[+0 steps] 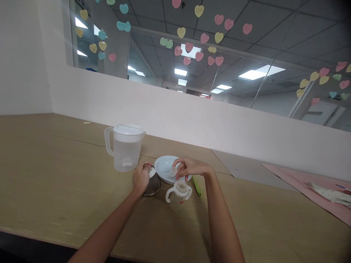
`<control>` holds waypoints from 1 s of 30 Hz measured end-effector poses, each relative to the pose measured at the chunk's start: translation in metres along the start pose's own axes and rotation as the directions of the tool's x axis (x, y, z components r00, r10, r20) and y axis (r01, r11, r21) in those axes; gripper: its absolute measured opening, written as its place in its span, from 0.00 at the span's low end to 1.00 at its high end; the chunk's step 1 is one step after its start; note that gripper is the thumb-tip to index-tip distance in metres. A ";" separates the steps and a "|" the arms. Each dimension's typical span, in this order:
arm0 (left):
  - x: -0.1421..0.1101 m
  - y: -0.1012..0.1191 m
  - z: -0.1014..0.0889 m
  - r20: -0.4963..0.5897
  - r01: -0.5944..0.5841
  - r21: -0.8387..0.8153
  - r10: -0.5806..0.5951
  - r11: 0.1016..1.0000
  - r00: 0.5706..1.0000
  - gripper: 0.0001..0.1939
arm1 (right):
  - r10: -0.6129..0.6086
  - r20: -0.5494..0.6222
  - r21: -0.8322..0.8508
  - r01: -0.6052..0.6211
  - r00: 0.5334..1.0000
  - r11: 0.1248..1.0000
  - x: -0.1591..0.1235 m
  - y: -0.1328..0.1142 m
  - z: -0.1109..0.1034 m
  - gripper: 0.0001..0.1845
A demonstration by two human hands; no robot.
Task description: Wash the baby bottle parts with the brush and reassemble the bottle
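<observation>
My left hand [142, 178] is closed over the top and left side of a small metal container [153, 185], where a white piece [151, 172] shows by the fingertips. Whether that piece belongs to the container I cannot tell. My right hand [189, 167] pinches a small translucent cup-shaped piece [173, 171] above a white bowl [165, 160]. Just below this hand stands a clear baby bottle [178, 202], upright and uncapped, with a white two-handled collar [170, 191]. A green-handled utensil [196, 186] leans or lies beside the bowl; its other end is hidden.
Behind my left hand stands a clear lidded pitcher [127, 151] with liquid in it. On the right, a pink sheet [290, 175] carries a crumpled white packet [331, 193]. A white wall [164, 106] with a window above it bounds the wooden table [68, 190].
</observation>
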State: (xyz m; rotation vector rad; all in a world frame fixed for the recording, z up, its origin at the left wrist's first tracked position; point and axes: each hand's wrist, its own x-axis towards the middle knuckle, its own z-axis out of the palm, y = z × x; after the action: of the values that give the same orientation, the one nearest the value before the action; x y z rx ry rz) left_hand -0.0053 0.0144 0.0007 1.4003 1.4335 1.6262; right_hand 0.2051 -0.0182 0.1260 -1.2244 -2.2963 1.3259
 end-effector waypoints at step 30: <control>0.000 0.018 0.006 0.540 0.534 -0.785 -0.077 0.314 0.838 0.11 | -0.118 -0.283 -0.102 0.092 0.952 0.990 0.033 0.003 0.013 0.21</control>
State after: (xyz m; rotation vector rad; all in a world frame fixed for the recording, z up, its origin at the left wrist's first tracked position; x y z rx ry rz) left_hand 0.0045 0.0116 0.0164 0.6099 0.2822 1.3353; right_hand 0.1792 -0.0004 0.1096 -1.2119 -2.1951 0.9482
